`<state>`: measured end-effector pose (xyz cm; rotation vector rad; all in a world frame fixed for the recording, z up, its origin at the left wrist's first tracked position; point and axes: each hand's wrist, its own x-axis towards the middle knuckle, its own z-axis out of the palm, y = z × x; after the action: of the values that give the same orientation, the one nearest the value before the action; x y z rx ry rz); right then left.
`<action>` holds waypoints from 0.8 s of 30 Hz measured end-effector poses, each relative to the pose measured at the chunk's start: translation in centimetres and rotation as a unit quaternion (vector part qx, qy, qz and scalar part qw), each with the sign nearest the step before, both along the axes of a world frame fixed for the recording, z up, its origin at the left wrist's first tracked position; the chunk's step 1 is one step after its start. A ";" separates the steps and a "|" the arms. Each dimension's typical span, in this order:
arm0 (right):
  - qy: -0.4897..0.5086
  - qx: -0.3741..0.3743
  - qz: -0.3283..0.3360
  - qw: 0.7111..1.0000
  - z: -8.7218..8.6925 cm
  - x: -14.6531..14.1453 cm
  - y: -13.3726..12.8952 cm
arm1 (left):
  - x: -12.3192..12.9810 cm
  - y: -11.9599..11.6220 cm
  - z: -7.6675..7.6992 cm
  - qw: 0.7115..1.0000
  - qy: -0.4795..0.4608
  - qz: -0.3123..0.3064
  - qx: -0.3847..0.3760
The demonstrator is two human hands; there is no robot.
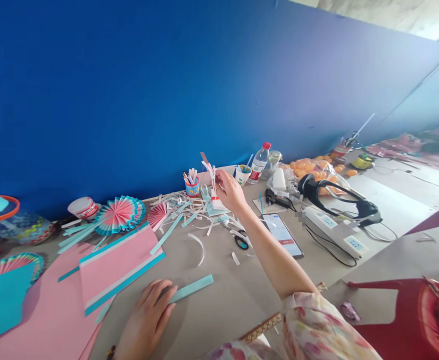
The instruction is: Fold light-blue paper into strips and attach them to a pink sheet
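My left hand [149,312] lies palm down at the near side of the gray tabletop [211,332], fingers loosely spread and clenched on nothing, their tips over the left end of a pale teal paper strip [194,288]. The strip slants up to the right, its far end free. Light, flat pressure seems best there – paper this narrow would probably crease or skid under a hard fingertip.

My right hand [230,192] is stretched to the far side, fingers bent beside white-and-red items [216,196] among the cuttings. I can't tell whether it grips one or only touches it (my own fingers hide the contact). A small pinch would suit this spot, since the blue-and-red pencil cup [192,187] stands just left and the white paper cup [243,175] just right; a wide sweep could tip either.

My forearm [274,250] passes above the table between the black-handled scissors [242,242] and the smartphone [285,235], so I'd judge a raised wrist safer than a dragging sleeve [320,325]. The curly white paper offcuts [198,245] could snag too. On the left, the pink sheet with teal borders [117,272] and the pleated paper rosette [120,215] sit apart from the strip – good, as folds crush easily.
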<state>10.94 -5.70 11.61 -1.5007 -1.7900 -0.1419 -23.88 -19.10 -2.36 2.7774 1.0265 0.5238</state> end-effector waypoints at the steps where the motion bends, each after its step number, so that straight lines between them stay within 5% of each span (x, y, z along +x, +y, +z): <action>1: -0.022 -0.002 0.015 1.000 0.5 -0.1 0.4 | 0.0 0.0 0.1 1.000 -0.003 0.000 -0.001; 9: -0.245 -0.138 0.007 0.960 7.8 2.4 4.2 | 0.2 -0.1 0.6 0.999 -0.015 0.011 -0.030; 13: -0.263 -0.104 0.013 0.959 10.7 3.5 5.7 | 0.2 -0.2 0.5 0.999 -0.021 0.007 -0.045; 18: -0.052 -0.003 -0.018 0.998 10.8 3.7 7.6 | 0.2 -0.3 0.7 0.998 -0.024 0.004 -0.052; 21: 0.074 0.026 -0.024 0.997 10.1 3.9 8.3 | 0.2 -0.4 0.7 0.999 -0.029 0.002 -0.045; 24: 0.008 -0.061 -0.026 0.998 9.8 4.2 7.9 | 0.2 -0.3 0.6 0.999 -0.030 0.000 -0.040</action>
<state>15.12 2.22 21.45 -1.6319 -1.7746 -0.0464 -23.71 -19.43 -1.72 2.6747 1.0109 0.5508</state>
